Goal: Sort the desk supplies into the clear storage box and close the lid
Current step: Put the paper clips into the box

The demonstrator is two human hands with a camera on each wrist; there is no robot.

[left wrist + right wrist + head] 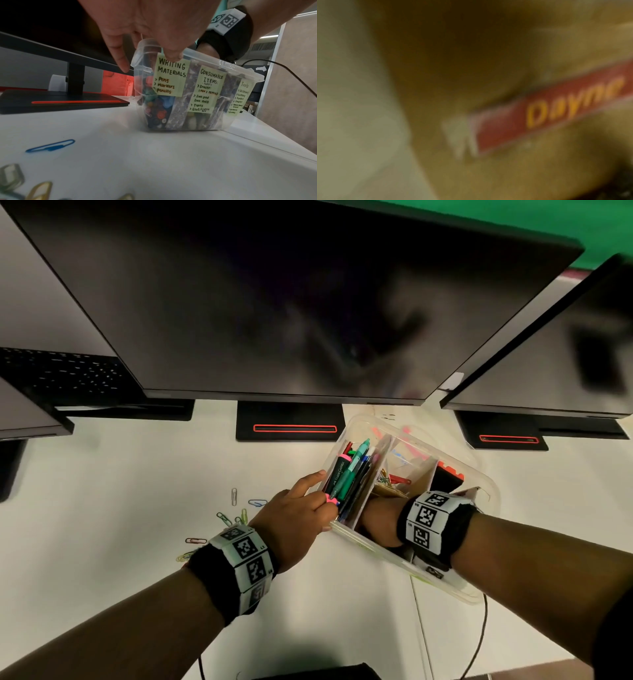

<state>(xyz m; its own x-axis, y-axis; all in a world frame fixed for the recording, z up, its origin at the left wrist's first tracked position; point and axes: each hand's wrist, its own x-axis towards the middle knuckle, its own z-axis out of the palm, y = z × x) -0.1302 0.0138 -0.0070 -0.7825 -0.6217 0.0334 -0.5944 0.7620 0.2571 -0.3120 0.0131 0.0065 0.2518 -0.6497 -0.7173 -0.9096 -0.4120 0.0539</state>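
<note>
Fingers (310, 479) of the left hand (291, 518) are clasped over the near-left corner of the box (459, 592) on the desk (102, 508), beside the pens (349, 474); those of the right hand (380, 518) are sunk in the middle compartment and cannot be read. Sorting is judged under way: paper clips (239, 518) lying left of the box are to be gathered next; no lid is seen.

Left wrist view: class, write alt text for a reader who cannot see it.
A left hand rests on the rim of a clear box on a white desk; the box bears green labels reading Writing Materials, Consumable Items and Tools. A blue paper clip lies in front.
</note>
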